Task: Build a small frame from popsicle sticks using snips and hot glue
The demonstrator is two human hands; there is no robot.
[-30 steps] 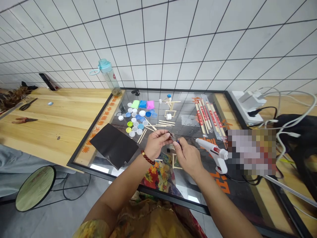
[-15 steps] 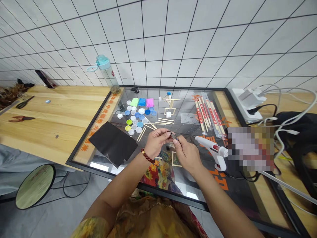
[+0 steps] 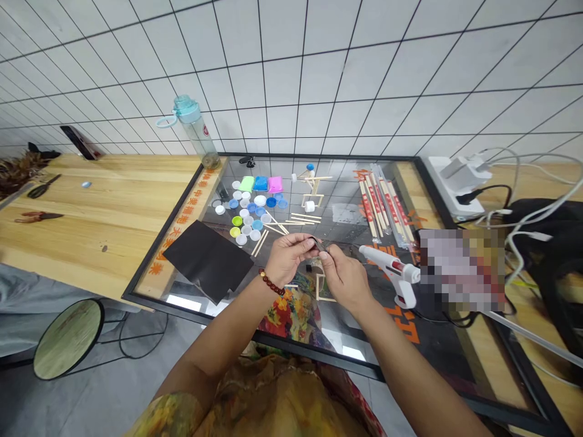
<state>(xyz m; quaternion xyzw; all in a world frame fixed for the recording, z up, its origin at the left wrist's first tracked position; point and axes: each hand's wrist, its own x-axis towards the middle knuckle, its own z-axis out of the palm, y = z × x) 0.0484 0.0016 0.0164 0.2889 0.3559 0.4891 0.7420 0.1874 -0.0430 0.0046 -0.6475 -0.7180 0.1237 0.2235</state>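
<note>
Both hands meet just below the middle of the frame, above the glass-topped worktop (image 3: pixel 191 200). The left hand (image 3: pixel 286 258), a bead bracelet (image 3: pixel 272 283) on its wrist, and the right hand (image 3: pixel 346 279) each pinch a small dark piece (image 3: pixel 319 245) between closed fingertips, held off the glass. Just right of the right hand lies a white glue gun (image 3: pixel 392 270). A black sheet (image 3: pixel 207 260) lies to the left, with bottle caps (image 3: pixel 248 218) and wooden sticks (image 3: pixel 294 223) above the hands.
</note>
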